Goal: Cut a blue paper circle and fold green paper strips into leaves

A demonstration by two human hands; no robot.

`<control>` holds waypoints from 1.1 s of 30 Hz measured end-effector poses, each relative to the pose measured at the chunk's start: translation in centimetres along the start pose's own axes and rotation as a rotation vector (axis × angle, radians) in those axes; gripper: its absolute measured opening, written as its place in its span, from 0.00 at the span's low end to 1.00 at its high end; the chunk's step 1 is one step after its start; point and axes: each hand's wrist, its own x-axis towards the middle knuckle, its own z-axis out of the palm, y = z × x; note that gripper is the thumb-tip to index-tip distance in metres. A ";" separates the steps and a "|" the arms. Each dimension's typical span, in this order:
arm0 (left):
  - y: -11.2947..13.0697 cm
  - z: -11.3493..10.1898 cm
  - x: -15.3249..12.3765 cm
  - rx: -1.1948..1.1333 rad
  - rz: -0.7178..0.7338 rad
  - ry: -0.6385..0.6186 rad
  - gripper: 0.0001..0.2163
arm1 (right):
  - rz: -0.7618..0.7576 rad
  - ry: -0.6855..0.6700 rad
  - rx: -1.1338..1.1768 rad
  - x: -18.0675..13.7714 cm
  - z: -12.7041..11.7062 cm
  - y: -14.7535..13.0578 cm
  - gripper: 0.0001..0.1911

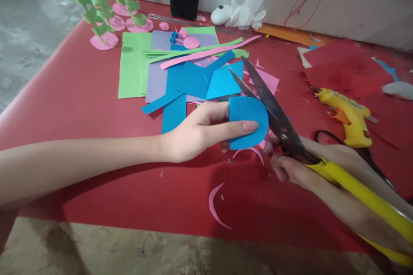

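Note:
My left hand (196,133) pinches a blue foam-like sheet piece (241,111) between thumb and fingers. Its left edge is straight, and the right side is cut to a round curve. Large scissors (274,111) with yellow handles are gripped in my right hand (300,172). The blades stand slightly apart, pointing up and left, and pass along the piece's curved edge. Whether a blade touches it I cannot tell. Beneath my hands lie thin pink curved offcuts (214,206) on the red table (129,189).
Blue sheets (187,77), a green sheet (130,64) and strips lie behind my left hand. Pink paper flowers (105,39) stand back left. To the right are a yellow glue gun (346,114) with its cord and red sheets (348,68). A white figure (237,13) sits by the wall.

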 end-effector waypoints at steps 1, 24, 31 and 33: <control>0.0 0.0 0.0 0.013 -0.001 0.024 0.17 | -0.013 -0.011 -0.003 0.0 -0.1 0.0 0.14; -0.8 -0.1 -0.1 0.035 0.060 0.045 0.19 | -0.154 -0.035 -0.021 0.4 -0.5 0.5 0.10; -0.6 -0.2 0.0 0.070 0.083 0.049 0.19 | -0.158 -0.060 -0.045 0.5 -0.7 0.5 0.10; -0.6 -0.1 0.1 0.060 0.081 0.049 0.19 | -0.148 -0.067 -0.037 0.4 -0.7 0.5 0.09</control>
